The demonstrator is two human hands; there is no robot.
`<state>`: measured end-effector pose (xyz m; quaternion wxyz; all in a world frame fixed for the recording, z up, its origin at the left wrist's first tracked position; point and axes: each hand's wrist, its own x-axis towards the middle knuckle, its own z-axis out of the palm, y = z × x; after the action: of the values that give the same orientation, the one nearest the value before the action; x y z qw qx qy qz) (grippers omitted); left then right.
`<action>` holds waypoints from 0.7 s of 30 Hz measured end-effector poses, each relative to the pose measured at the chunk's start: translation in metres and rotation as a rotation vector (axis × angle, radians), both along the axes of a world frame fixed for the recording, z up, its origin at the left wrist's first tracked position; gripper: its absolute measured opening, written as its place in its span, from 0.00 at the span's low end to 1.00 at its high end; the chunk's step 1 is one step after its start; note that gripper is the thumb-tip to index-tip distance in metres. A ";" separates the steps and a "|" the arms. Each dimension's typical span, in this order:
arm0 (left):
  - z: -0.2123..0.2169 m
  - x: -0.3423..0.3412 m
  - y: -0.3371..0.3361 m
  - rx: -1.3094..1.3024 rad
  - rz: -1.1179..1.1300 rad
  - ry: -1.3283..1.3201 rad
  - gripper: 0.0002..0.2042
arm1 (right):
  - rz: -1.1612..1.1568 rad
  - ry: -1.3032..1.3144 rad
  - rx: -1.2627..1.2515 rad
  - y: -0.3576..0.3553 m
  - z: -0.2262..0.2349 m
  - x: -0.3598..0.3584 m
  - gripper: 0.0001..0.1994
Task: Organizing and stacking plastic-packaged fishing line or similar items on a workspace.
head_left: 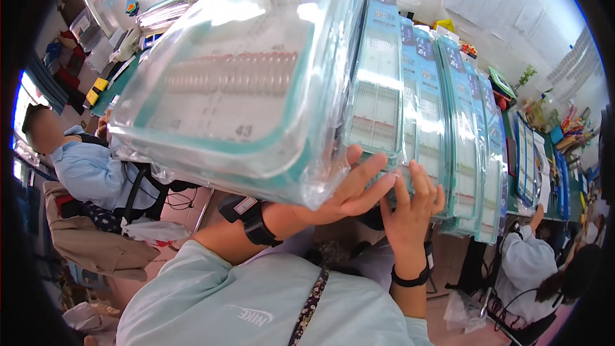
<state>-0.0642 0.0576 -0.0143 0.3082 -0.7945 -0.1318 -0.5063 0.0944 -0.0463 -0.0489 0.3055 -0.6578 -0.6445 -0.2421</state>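
A large clear plastic case (224, 109) in shiny wrap, with a teal rim and a row of small see-through ridged pieces inside, fills the upper middle, close to me. To its right stands a row of similar wrapped cases (378, 90) with blue labels and teal edges. My left hand (355, 189) lies by the big case's lower right corner, fingers stretched apart toward the row's near edge. Beside it, my right hand (413, 208) is raised with fingers spread, tips at the lower edge of the row. Neither hand visibly grips anything. Whether the fingertips press on the cases, I cannot tell.
A person in light blue (90, 166) sits at the left; another (532, 275) works at the lower right. Blue-edged flat packs (526, 160) and a plant (526, 75) are on the green table at right. A jacket-draped chair (90, 237) stands left.
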 end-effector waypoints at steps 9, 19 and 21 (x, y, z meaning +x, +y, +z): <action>0.041 0.016 -0.018 -0.331 0.090 -0.041 0.24 | 0.000 0.061 -0.017 0.003 0.005 0.000 0.31; 0.052 0.004 -0.051 -0.351 -0.036 0.032 0.17 | 0.257 0.565 0.019 -0.020 0.041 0.005 0.26; 0.053 -0.001 -0.066 -0.297 -0.182 0.127 0.16 | 0.381 0.929 0.080 -0.024 0.049 0.002 0.25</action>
<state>-0.0654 -0.0083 0.0390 0.1484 -0.8703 -0.1130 -0.4558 0.0963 -0.0708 0.0000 0.6238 -0.5544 -0.5395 0.1119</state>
